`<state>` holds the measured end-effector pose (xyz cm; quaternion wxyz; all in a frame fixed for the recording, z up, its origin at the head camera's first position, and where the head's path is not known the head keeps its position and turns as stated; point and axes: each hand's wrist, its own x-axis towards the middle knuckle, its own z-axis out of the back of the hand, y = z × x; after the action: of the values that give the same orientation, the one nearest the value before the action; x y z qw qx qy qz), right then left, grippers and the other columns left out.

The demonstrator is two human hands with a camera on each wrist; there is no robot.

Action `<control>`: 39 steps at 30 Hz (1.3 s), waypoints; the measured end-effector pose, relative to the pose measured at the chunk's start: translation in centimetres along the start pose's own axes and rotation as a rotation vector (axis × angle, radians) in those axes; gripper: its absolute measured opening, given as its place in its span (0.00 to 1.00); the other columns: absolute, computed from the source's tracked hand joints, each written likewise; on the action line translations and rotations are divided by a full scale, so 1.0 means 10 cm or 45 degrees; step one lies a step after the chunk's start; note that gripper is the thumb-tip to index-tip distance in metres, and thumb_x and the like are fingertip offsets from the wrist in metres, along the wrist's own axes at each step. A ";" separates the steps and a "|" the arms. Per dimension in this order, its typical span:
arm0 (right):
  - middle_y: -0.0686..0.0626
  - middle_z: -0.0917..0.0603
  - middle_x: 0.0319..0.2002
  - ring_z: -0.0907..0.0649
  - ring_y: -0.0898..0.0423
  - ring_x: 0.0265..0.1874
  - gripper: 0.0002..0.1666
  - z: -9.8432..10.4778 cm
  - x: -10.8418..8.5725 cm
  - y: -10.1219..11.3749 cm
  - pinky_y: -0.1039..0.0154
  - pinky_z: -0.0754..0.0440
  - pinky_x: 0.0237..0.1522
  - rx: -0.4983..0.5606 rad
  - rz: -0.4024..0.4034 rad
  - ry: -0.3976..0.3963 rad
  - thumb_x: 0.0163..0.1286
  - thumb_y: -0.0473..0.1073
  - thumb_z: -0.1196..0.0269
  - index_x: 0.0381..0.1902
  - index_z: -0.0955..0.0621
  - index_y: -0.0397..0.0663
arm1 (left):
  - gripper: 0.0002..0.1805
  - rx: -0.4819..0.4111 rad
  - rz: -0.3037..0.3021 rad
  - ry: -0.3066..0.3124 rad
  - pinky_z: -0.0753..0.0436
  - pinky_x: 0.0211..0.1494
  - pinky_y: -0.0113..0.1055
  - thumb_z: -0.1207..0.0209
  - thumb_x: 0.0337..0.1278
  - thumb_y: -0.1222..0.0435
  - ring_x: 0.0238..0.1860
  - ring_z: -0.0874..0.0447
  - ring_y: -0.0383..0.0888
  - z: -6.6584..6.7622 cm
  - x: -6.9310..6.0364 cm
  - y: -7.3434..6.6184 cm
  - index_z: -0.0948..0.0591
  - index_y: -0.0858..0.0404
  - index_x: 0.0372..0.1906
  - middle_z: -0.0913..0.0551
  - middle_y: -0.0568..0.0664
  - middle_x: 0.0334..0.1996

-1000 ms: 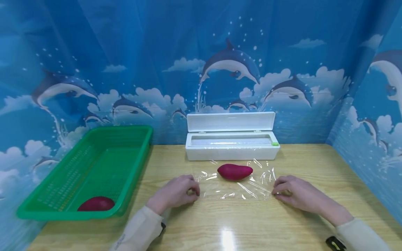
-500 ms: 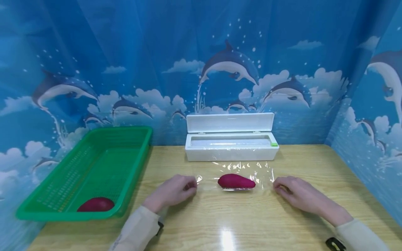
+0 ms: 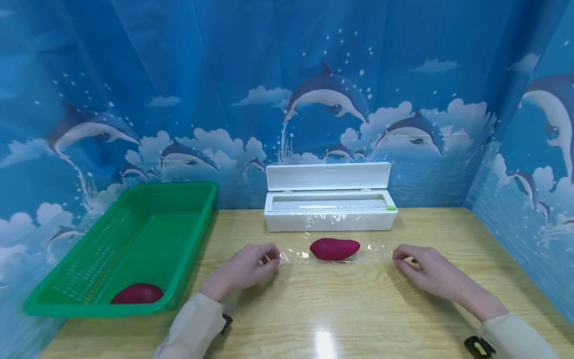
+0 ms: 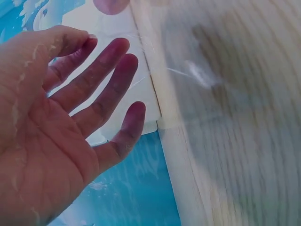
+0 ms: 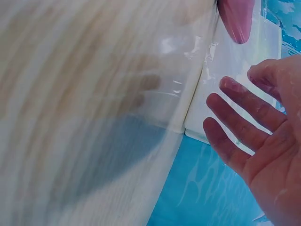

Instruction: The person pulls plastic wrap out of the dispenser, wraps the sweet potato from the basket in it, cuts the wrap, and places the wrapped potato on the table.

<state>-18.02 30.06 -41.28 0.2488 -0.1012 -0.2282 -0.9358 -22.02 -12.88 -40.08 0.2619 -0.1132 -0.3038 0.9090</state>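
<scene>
A purple-red sweet potato (image 3: pixel 334 249) lies on a strip of clear cling film (image 3: pixel 296 255) in front of the white dispenser box (image 3: pixel 331 221). At the film's left edge, my left hand (image 3: pixel 245 267) pinches it between thumb and index finger, and the other fingers are loosely bent in the left wrist view. My right hand (image 3: pixel 432 271) pinches the film's right edge in the same way. In the right wrist view the sweet potato's end (image 5: pixel 237 21) shows at the top. The film is so transparent that its exact borders are hard to see.
Behind, the dispenser's hinged lid (image 3: pixel 329 177) stands raised, with a film roll inside. A green plastic basket (image 3: pixel 204 224) sits at the left, holding another purple-red sweet potato (image 3: pixel 137 293). A dolphin-printed curtain (image 3: pixel 251 60) borders the wooden table (image 3: pixel 278 319).
The sweet potato first came towards me, then went back towards the box and turned over. The film's near edge has drawn up close to it. Both hands moved slightly away from me.
</scene>
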 end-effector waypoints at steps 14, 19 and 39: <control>0.49 0.10 0.36 0.12 0.56 0.35 0.05 0.02 0.28 -0.01 0.66 0.13 0.34 0.030 -0.081 -0.089 0.72 0.33 0.38 0.42 0.16 0.42 | 0.09 -0.212 0.205 -0.202 0.22 0.29 0.35 0.48 0.77 0.60 0.26 0.21 0.43 0.02 0.24 0.02 0.21 0.60 0.48 0.12 0.45 0.33; 0.48 0.09 0.35 0.10 0.52 0.35 0.05 -0.01 0.41 -0.04 0.60 0.11 0.37 0.019 -0.126 -0.094 0.73 0.35 0.39 0.42 0.16 0.41 | 0.09 -0.231 0.245 -0.288 0.26 0.25 0.34 0.47 0.75 0.60 0.21 0.26 0.41 0.03 0.35 0.03 0.21 0.60 0.47 0.11 0.45 0.29; 0.44 0.10 0.34 0.13 0.53 0.30 0.08 -0.11 0.64 -0.20 0.55 0.15 0.34 0.018 -0.339 0.008 0.71 0.37 0.39 0.44 0.17 0.40 | 0.09 0.208 0.194 -0.446 0.17 0.40 0.36 0.43 0.72 0.58 0.35 0.16 0.39 0.10 0.49 -0.20 0.17 0.56 0.47 0.12 0.45 0.38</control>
<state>-24.64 28.39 -41.05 0.1237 -0.0653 -0.2455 -0.9592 -25.70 -9.33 -38.28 0.1437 0.0454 -0.2605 0.9536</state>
